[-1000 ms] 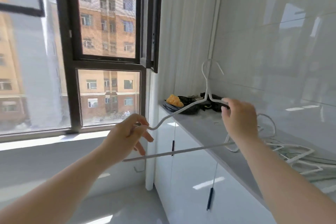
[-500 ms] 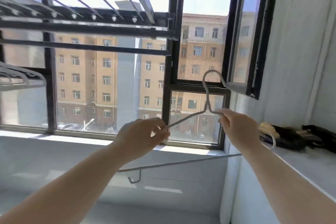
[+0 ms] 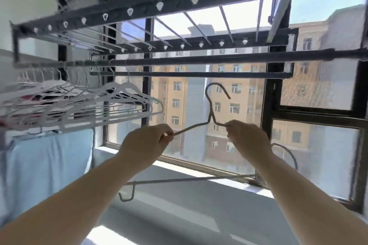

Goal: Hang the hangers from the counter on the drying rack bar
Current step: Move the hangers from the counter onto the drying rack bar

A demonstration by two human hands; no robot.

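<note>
I hold a thin white hanger [image 3: 209,114] upright in front of the window, its hook pointing up. My left hand [image 3: 146,144] pinches its left shoulder and my right hand [image 3: 246,141] pinches the right shoulder. The hanger's bottom bar runs below my wrists. Its hook sits a little below the dark drying rack bar [image 3: 199,60] that crosses the view overhead; a second, thinner bar [image 3: 189,74] runs just beneath that one. Several white hangers [image 3: 111,103] hang on the bar at the left.
The dark rack frame [image 3: 139,9] with white clips spans the ceiling. A light blue cloth [image 3: 47,163] hangs at lower left under the hung hangers. The window frame [image 3: 267,117] and a grey sill [image 3: 179,195] lie ahead.
My view has tilted up from the counter to the rack overhead. Both hands have lifted the hanger toward the bar, still gripping its shoulders.
</note>
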